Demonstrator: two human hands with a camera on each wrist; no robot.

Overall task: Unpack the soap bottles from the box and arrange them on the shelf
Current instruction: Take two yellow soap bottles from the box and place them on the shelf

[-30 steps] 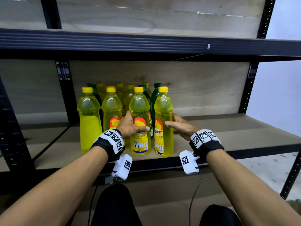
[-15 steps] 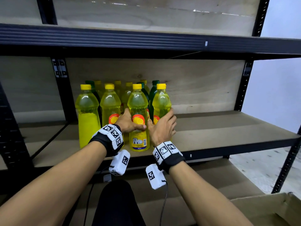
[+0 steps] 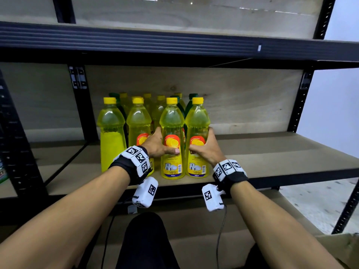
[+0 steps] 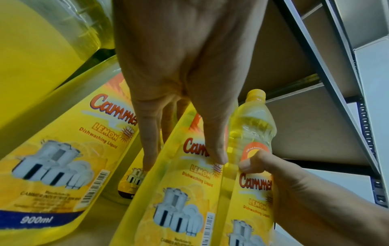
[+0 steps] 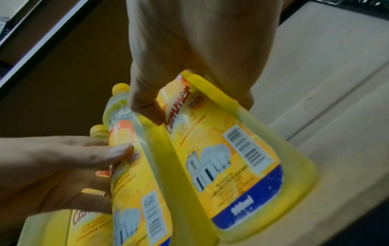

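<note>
We see the soap bottles [image 3: 155, 133] upright on the shelf [image 3: 272, 152], long axes vertical, caps up. The left hand [image 3: 158, 145] grips the third front bottle [image 3: 172, 140]; the right hand [image 3: 206, 150] grips the fourth front bottle [image 3: 197, 140], which half a second ago stood further back.

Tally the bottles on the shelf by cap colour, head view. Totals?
yellow-capped bottle: 9
green-capped bottle: 3
Total: 12
The back rows overlap, so those counts go by the caps that show.
</note>
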